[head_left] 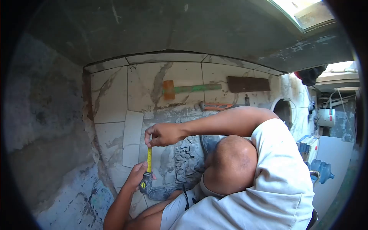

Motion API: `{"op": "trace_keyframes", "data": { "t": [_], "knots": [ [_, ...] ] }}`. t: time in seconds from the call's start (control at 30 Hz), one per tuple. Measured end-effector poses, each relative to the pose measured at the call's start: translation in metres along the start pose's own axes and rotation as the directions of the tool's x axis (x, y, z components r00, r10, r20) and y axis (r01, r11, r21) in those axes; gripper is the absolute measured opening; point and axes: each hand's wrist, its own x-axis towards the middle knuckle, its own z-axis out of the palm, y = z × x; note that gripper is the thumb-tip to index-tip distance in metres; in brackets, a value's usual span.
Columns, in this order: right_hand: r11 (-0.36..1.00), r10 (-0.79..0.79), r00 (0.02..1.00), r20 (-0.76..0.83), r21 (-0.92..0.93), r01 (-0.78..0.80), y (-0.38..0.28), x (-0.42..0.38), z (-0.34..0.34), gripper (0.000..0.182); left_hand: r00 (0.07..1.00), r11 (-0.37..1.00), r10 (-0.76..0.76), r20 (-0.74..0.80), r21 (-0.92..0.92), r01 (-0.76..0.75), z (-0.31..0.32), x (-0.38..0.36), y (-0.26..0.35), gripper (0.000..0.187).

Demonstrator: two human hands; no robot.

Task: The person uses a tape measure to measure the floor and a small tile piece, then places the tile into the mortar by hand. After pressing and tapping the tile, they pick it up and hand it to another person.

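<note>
My left hand [137,174] grips the dark case of a tape measure [144,184] at the lower left of the head view. From the case a short length of yellow blade [149,158] runs up to my right hand [164,135], whose fingers pinch its end. The blade is held over bare grey floor, beside narrow pale tile strips [132,132]. Rough grey mortar [186,159] lies to the right of the blade, near my dark boots [163,193]. A bent knee [234,163] covers part of the floor.
Beyond my right arm lie a mallet with an orange head [168,90] and green handle, a brown board [248,84] and an orange-handled tool [216,106]. Walls stand at the left [46,126] and back [161,30]. A blue water jug [322,171] is at right.
</note>
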Motion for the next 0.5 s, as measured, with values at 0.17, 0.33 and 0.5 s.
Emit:
{"op": "trace_keyframes", "data": {
  "t": [0.17,0.33,0.5],
  "knots": [
    [0.904,-0.329,0.748,-0.577,0.036,0.426,0.026,-0.026,-0.091,0.016,0.970,0.991,0.009,0.244,0.127,-0.041,0.006,0.016,0.043,0.024],
    [0.917,-0.054,0.219,-0.974,0.039,0.398,0.061,-0.119,-0.169,0.019,0.961,0.963,-0.133,0.241,0.262,0.068,0.009,0.045,0.054,0.030],
    [0.925,-0.354,0.772,-0.527,-0.077,0.372,0.084,-0.098,-0.091,0.046,0.953,0.959,0.045,0.298,0.256,-0.125,0.063,0.083,0.076,0.047]
  ]
}}
